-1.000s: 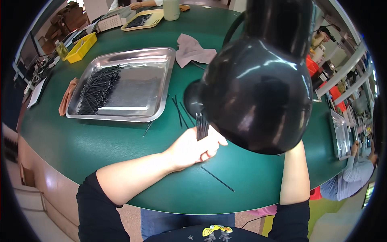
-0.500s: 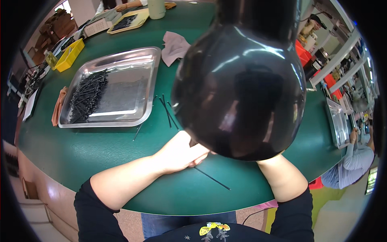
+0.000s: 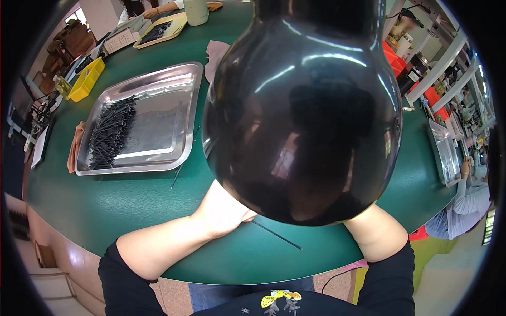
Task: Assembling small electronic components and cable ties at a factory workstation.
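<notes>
A large glossy black lamp shade [image 3: 305, 126] hangs in front of my hands and hides much of them. My left hand [image 3: 224, 209] rests low over the table, its visible fingers curled and their tips out of sight behind the shade. From under that hand a thin black rod [image 3: 278, 235] slants toward the near right; whether the fingers grip it cannot be seen. On the right only my forearm [image 3: 377, 231] shows, with the hand covered by the shade. A shiny metal tray [image 3: 163, 116] at the left holds a heap of similar black rods [image 3: 110, 134].
Loose rods [image 3: 176, 176] lie by the tray's near edge on the green table [image 3: 142, 205]. Around it are a brown cloth [image 3: 76, 147], yellow bin [image 3: 87, 79], greyish cloth [image 3: 214, 57] and cream tray [image 3: 176, 30]. Another metal tray [image 3: 445, 152] and a person [image 3: 466, 205] are at the right.
The lamp shade now appears larger and further left, covering more of my left hand's fingers and the loose rods beyond it. The rod by my left hand stays nearly in place.
</notes>
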The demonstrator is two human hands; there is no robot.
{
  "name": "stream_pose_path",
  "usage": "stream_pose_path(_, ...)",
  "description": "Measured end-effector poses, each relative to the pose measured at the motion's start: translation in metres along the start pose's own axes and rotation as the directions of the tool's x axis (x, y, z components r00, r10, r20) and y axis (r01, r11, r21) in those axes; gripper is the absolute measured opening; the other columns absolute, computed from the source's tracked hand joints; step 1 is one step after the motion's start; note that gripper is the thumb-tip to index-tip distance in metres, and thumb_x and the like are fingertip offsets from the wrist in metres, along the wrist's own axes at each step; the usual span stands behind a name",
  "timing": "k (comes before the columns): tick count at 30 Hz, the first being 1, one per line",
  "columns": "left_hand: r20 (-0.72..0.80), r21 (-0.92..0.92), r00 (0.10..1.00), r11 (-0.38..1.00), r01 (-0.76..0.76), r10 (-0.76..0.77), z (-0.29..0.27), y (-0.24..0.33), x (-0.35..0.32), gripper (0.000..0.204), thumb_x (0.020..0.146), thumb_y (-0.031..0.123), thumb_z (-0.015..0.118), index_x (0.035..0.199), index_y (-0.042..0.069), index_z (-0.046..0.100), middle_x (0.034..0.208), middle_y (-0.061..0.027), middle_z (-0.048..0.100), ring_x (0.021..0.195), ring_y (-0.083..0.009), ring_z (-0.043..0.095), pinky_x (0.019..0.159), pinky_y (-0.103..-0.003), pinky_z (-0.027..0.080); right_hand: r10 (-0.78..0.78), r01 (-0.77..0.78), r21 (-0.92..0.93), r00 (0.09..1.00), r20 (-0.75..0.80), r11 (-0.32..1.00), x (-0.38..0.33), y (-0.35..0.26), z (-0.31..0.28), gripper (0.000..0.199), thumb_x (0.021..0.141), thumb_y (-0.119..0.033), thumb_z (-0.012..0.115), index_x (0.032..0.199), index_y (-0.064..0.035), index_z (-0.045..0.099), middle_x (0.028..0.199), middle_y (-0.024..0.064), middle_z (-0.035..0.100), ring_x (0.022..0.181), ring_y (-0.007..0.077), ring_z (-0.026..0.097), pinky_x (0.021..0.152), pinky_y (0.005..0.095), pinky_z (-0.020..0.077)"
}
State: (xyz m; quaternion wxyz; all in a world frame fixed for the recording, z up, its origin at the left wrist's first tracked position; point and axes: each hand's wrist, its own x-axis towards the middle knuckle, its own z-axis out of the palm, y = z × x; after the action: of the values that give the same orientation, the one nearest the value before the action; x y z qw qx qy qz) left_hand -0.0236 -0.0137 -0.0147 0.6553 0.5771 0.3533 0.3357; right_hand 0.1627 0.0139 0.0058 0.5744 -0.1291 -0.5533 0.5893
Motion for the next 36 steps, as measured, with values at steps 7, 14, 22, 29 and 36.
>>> stream_pose_path(7, -0.119, 0.01, 0.989, 0.996, -0.085, 0.086, 0.011, 0.019, -0.001, 0.04, 0.061, -0.01, 0.058, 0.1, -0.006, 0.052, 0.092, -0.0135, 0.059, 0.084, -0.0191, 0.057, 0.075, -0.028, 0.046, -0.147, 0.173, -0.238, 0.981, 0.124, 0.956, 0.005, -0.011, 0.004, 0.073, 0.064, -0.006, 0.073, 0.124, 0.0009, 0.032, 0.12, 0.0125, 0.043, 0.11, 0.02, 0.044, 0.092, 0.0343, 0.0374)
stream_pose_path(14, -0.067, 0.059, 0.992, 0.992, -0.107, 0.111, 0.012, 0.02, 0.0, 0.039, 0.062, -0.007, 0.061, 0.1, -0.005, 0.052, 0.095, -0.0134, 0.058, 0.087, -0.0197, 0.057, 0.079, -0.029, 0.045, -0.171, 0.179, -0.145, 0.983, 0.066, 0.973, 0.002, -0.004, 0.01, 0.083, 0.058, -0.009, 0.078, 0.125, 0.0009, 0.03, 0.121, 0.0134, 0.041, 0.11, 0.0209, 0.044, 0.093, 0.0347, 0.037)
stream_pose_path(22, -0.035, 0.101, 0.991, 0.987, -0.128, 0.132, 0.008, 0.021, -0.001, 0.039, 0.063, -0.004, 0.063, 0.101, -0.004, 0.053, 0.097, -0.0133, 0.058, 0.09, -0.0201, 0.056, 0.081, -0.03, 0.044, -0.088, 0.109, -0.337, 0.993, 0.075, 0.935, 0.004, -0.022, 0.017, 0.077, 0.063, -0.005, 0.073, 0.125, 0.0008, 0.03, 0.121, 0.0133, 0.042, 0.109, 0.0216, 0.045, 0.093, 0.0349, 0.0375)
stream_pose_path(29, -0.043, 0.103, 0.989, 0.986, -0.135, 0.14, 0.01, 0.022, 0.0, 0.039, 0.064, -0.002, 0.063, 0.101, -0.004, 0.053, 0.096, -0.0132, 0.058, 0.089, -0.0201, 0.056, 0.08, -0.03, 0.044, -0.043, 0.049, -0.134, 0.998, 0.043, 0.99, 0.003, -0.021, 0.019, 0.075, 0.063, -0.004, 0.072, 0.125, 0.001, 0.031, 0.121, 0.0133, 0.042, 0.109, 0.0214, 0.046, 0.092, 0.0345, 0.0379)
stream_pose_path(36, -0.048, 0.104, 0.988, 0.985, -0.14, 0.145, 0.012, 0.023, 0.001, 0.039, 0.064, -0.001, 0.064, 0.101, -0.004, 0.053, 0.096, -0.013, 0.058, 0.088, -0.02, 0.057, 0.079, -0.03, 0.045, 0.009, -0.01, 0.075, 1.0, 0.017, 0.997, 0.003, -0.018, 0.023, 0.072, 0.064, -0.003, 0.071, 0.124, 0.0011, 0.031, 0.12, 0.0132, 0.043, 0.108, 0.0212, 0.046, 0.091, 0.0341, 0.0384)
